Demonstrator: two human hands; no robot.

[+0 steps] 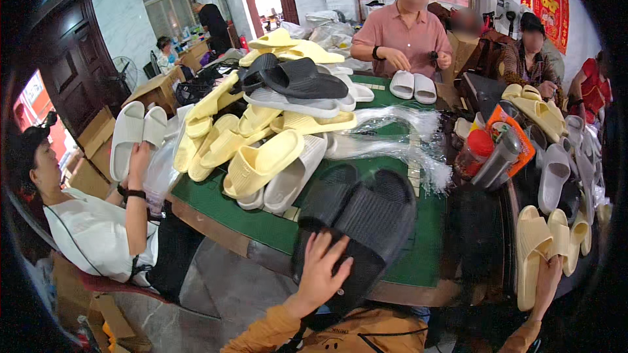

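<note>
My left hand (319, 276) lies over the insole side of a pair of black slide slippers (376, 216), its fingers slightly spread and bent against them. The pair is tilted across the table's near edge, close to me. Far to the right, my right hand (549, 278) grips a beige slide slipper (531, 255), with its mate (558, 232) right beside it; part of the fingers is hidden behind the soles. Beyond the black pair, a yellow slipper (261, 165) rests against a light grey one (297, 173) at the foot of a slipper heap.
The heap on the green table (428, 248) includes yellow slippers (219, 140) and black slippers (301, 78). Clear plastic packaging (392, 137) lies behind. A red-lidded jar (476, 150) and a flask (497, 160) stand to the right. People sit left, opposite and right.
</note>
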